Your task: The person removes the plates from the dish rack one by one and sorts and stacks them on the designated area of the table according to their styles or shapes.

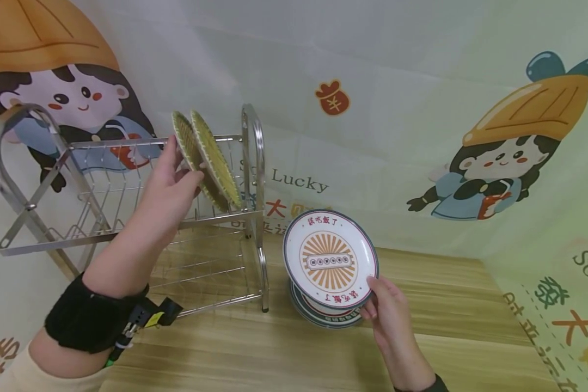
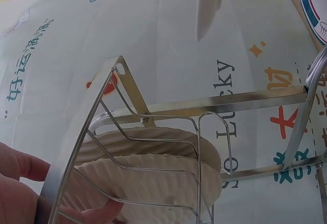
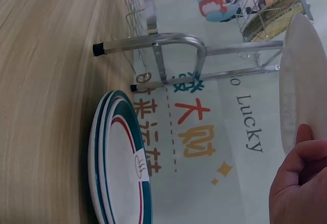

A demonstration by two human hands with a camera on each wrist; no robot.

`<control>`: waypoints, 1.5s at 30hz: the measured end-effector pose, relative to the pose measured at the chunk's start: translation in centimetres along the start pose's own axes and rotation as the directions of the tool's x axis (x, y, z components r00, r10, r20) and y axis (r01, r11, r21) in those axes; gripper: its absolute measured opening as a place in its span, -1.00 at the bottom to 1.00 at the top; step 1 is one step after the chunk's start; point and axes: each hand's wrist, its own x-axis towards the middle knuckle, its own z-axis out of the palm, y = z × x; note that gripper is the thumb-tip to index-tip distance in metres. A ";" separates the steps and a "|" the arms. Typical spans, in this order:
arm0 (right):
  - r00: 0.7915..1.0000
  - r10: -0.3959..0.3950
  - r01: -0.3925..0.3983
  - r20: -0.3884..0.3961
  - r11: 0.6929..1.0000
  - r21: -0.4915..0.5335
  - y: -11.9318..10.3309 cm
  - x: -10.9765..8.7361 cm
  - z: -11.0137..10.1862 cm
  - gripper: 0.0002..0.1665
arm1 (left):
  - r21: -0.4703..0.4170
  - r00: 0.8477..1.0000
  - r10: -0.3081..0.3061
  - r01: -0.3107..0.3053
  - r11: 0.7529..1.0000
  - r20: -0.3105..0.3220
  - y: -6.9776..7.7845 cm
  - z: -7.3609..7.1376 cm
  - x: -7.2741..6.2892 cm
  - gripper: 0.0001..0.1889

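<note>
My left hand is at the upper tier of a metal dish rack, with thumb and fingers gripping the nearer of two round woven mats. The other woven mat leans beside it, both on edge between the wires. Through the wires in the left wrist view, a fingertip touches the pale ridged face of a mat. My right hand pinches a white plate with an orange sunburst by its lower right edge. It is held tilted above a stack of green-rimmed plates.
The rack's lower tier stands over the wood-grain tabletop, left of the plate stack. Behind everything hangs a pale printed backdrop with cartoon figures and lettering. A black strap with a small device circles the left wrist.
</note>
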 end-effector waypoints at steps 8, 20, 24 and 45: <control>0.998 0.010 -0.015 -0.062 0.997 -0.070 0.7 0.7 -0.6 -0.80 | 0.053 1.000 0.028 -0.029 0.998 0.008 -0.4 0.0 0.0 -0.23; 0.995 0.009 -0.035 -0.101 0.964 -0.264 2.5 2.3 -2.1 -0.73 | 0.135 0.999 0.042 -0.043 0.990 0.014 -0.5 0.1 -0.1 -0.22; 0.994 0.025 -0.061 -0.108 0.939 -0.339 3.3 2.9 -2.6 -0.73 | 0.125 0.999 0.033 -0.033 0.992 0.008 -0.4 0.1 -0.2 -0.21; 0.988 0.063 -0.120 -0.142 0.888 -0.444 5.6 4.2 -3.6 -0.66 | 0.115 1.000 0.003 -0.003 0.993 0.001 -0.2 0.2 -0.2 -0.22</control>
